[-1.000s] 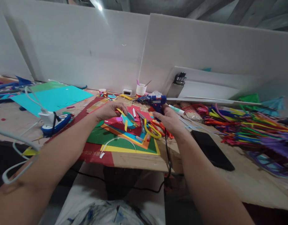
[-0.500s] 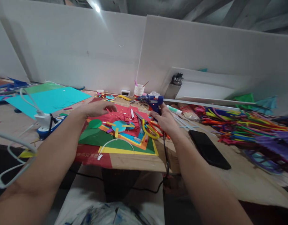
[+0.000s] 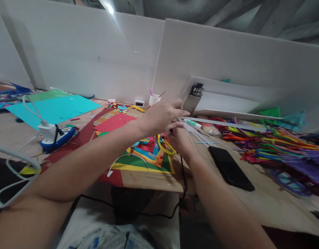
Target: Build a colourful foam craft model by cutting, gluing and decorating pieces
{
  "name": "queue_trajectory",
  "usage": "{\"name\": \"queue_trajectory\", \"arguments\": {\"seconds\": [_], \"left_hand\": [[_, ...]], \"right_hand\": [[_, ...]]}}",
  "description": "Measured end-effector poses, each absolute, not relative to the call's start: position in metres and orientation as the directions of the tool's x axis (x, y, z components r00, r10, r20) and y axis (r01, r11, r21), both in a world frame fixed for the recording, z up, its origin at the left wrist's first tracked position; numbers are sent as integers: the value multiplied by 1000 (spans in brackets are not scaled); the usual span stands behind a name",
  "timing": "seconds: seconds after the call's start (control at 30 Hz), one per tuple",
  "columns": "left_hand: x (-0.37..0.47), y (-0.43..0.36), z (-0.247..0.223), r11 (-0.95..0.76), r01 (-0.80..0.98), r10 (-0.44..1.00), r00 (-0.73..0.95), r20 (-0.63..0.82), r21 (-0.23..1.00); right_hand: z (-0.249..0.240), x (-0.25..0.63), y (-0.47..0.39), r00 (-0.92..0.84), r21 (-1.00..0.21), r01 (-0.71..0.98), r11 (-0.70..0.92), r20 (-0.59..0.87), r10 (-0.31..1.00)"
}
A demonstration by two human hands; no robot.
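My right hand (image 3: 181,141) is wrapped round the handle of a blue hot glue gun (image 3: 171,131), which my hands now mostly cover. Its black cord (image 3: 183,173) hangs over the table's front edge. From its rear a long whitish glue stick (image 3: 221,123) runs out to the right. Across the gun reaches my left hand (image 3: 161,117), its fingers pinched on the stick close to the gun. Just below my hands lie yellow-handled scissors (image 3: 166,147) on stacked coloured paper (image 3: 128,159). A thin white curved strip (image 3: 130,155) rests on that paper.
A black phone (image 3: 230,167) lies right of my forearm, with bundled pipe cleaners (image 3: 268,141) beyond it. At the left are a blue-and-white power strip (image 3: 58,138) and a turquoise sheet (image 3: 58,110). A paper cup (image 3: 154,100) stands at the back by the white board (image 3: 109,58).
My left hand has moved right from above the red paper to the back of the glue gun and closed on the glue stick. The right hand keeps the gun, slightly lower.
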State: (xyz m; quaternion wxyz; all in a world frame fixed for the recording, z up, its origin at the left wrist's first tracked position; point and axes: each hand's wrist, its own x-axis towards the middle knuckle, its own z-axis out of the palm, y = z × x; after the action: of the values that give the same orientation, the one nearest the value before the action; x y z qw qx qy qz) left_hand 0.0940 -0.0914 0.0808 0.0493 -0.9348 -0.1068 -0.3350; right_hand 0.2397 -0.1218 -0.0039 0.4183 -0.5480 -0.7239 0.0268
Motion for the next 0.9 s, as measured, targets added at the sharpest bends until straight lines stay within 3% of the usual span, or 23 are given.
{"name": "queue_trajectory", "arguments": {"seconds": [0.1, 0.33, 0.67, 0.77, 0.9], "left_hand": [[102, -84, 80, -974, 224, 163, 760, 629, -18], [99, -77, 85, -979, 138, 206, 689, 695, 152], [91, -68, 83, -972, 78, 211, 706, 676, 221], [68, -64, 81, -943, 160, 321, 662, 677, 292], [7, -46, 63, -818, 429, 571, 528, 629, 382]], "right_hand": [[-3, 239, -123, -17, -509, 788, 347, 544, 839], [-1, 237, -125, 1, -525, 772, 358, 564, 826], [-3, 237, -122, 16, -615, 695, 372, 530, 848], [-1, 238, -121, 31, -707, 599, 377, 491, 871], [7, 235, -126, 83, -817, 516, 256, 345, 935]]}}
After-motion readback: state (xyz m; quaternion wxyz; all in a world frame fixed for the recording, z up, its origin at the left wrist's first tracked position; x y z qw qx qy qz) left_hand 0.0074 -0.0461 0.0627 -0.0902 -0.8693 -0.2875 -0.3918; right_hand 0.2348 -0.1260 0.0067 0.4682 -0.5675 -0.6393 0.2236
